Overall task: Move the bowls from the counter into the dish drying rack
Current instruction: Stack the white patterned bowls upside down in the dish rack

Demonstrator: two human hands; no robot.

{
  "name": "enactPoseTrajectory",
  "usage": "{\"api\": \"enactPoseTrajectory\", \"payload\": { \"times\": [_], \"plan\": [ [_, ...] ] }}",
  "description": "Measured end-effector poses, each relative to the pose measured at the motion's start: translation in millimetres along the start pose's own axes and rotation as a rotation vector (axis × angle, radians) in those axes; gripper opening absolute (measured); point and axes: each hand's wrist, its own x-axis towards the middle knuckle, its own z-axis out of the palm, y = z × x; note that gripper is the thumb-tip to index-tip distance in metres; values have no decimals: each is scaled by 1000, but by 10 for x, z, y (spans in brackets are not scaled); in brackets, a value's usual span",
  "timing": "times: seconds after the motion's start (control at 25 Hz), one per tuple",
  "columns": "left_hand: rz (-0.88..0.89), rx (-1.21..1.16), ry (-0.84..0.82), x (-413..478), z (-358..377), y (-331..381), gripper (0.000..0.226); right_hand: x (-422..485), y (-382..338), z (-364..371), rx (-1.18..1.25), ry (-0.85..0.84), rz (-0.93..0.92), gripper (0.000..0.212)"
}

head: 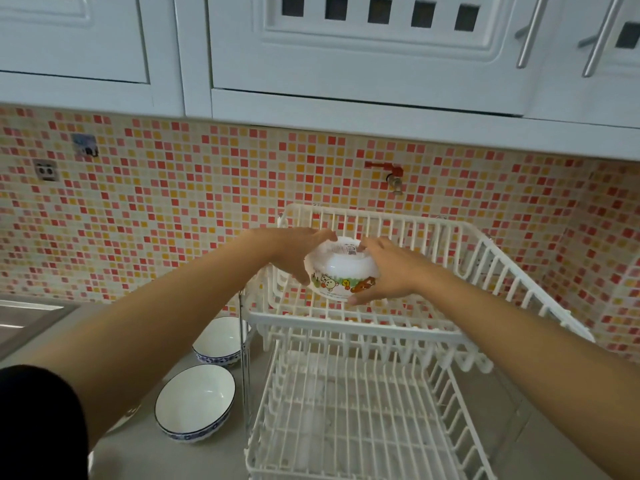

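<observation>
A white bowl with cartoon animals (341, 270) is turned upside down over the upper tier of the white two-tier dish drying rack (356, 322). My left hand (294, 254) grips its left side and my right hand (384, 271) grips its right side. Whether the bowl touches the rack wires I cannot tell. Two white bowls with blue patterned rims stand upright on the counter left of the rack: one nearer me (194, 401), one farther back (217, 337) and partly behind the rack's post. The lower rack tier (346, 427) holds nothing.
The grey counter (145, 452) runs below the mosaic tile wall (156, 220). A sink edge (24, 323) lies at far left. A red tap (389, 173) sticks out of the wall above the rack. White cabinets (363, 64) hang overhead.
</observation>
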Motion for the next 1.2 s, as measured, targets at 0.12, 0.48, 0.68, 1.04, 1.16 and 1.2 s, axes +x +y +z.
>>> {"api": "enactPoseTrajectory", "payload": {
  "times": [0.12,0.48,0.68,1.04,1.16,1.2],
  "plan": [
    [5,18,138,-150,-104,-154,77,-36,-93,-175,37,-47,28,113],
    [-293,-11,286,-1291,60,-1554,52,237,-2085,-271,91,405,-187,59],
    [-444,-63,127,-2114,942,-2304,50,399,-3243,657,204,326,-252,55],
    [-734,-264,-230,-3254,3002,-2739,53,-70,-4369,2794,466,-255,84,63],
    [-773,-236,-252,-3313,3299,-2631,50,-145,-4526,3084,512,-369,191,60],
    [-774,-233,-277,-3315,3364,-2585,47,-152,-4556,3123,517,-383,211,57]
  ]
}}
